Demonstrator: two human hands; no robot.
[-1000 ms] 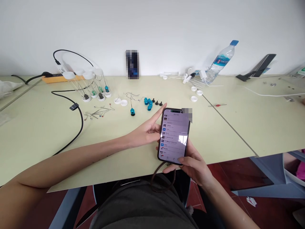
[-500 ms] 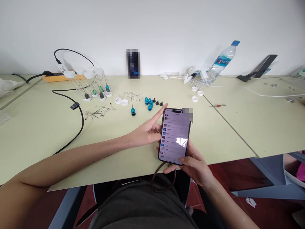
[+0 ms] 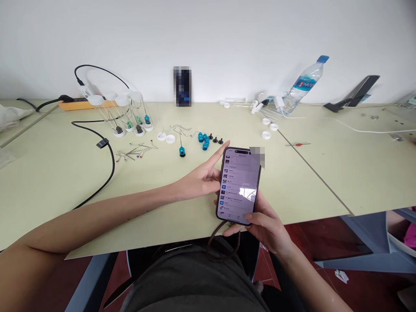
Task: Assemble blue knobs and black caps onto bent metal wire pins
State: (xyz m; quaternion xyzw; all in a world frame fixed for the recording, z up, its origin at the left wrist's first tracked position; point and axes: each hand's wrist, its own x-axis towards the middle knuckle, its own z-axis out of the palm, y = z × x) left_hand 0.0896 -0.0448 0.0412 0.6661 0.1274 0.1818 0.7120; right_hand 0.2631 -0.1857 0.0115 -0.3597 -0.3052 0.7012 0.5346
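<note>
Upright over the table's front edge is a smartphone (image 3: pixel 237 182) with a lit list on its screen. My left hand (image 3: pixel 206 177) grips its left side, some fingers hidden behind it. My right hand (image 3: pixel 268 225) is closed around its lower right corner, with the thumb on the bottom of the screen. A brown strap loop (image 3: pixel 222 260) hangs below the phone. Beyond my hands lie a cluster of blue metallic parts (image 3: pixel 204 139) and several small black pieces (image 3: pixel 215 139). One blue part with a thin rod (image 3: pixel 182 151) stands by itself to the left.
Capped clear tubes (image 3: pixel 138 108) stand at the left back, with thin bent wires (image 3: pixel 136 151) before them. A black cable (image 3: pixel 112 169) curves along the left. A blurred dark device (image 3: pixel 182 86) and a water bottle (image 3: pixel 302 86) lean against the wall. White caps (image 3: pixel 266 135) lie right of centre.
The list on the phone's screen has scrolled slightly downward. Both hands keep their hold on the phone, and the objects on the table lie as before.
</note>
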